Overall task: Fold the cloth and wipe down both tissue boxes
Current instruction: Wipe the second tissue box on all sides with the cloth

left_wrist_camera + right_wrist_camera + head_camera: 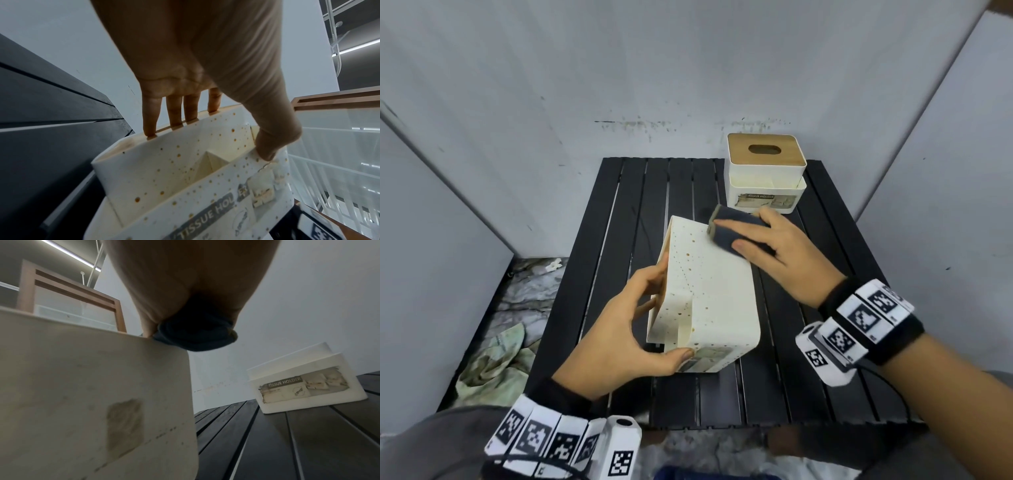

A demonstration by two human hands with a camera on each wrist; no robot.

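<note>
A cream tissue box (709, 284) speckled with brown spots lies tipped on its side on the black slatted table (619, 205). My left hand (661, 310) grips its open left side, fingers over the far rim and thumb on the near labelled wall. The left wrist view shows the box (164, 178) gripped the same way by the left hand (218, 129). My right hand (756, 240) holds a folded dark blue cloth (722, 236) pressed on the box's upper far corner. In the right wrist view the cloth (195, 335) sits on the box edge (82, 394). A second white tissue box (767, 171) with a wooden lid stands upright behind.
White panels wall in the table at the back and both sides. A crumpled greenish rag (493, 363) lies on the marbled floor left of the table. The second box (308, 386) stands close beyond my right hand.
</note>
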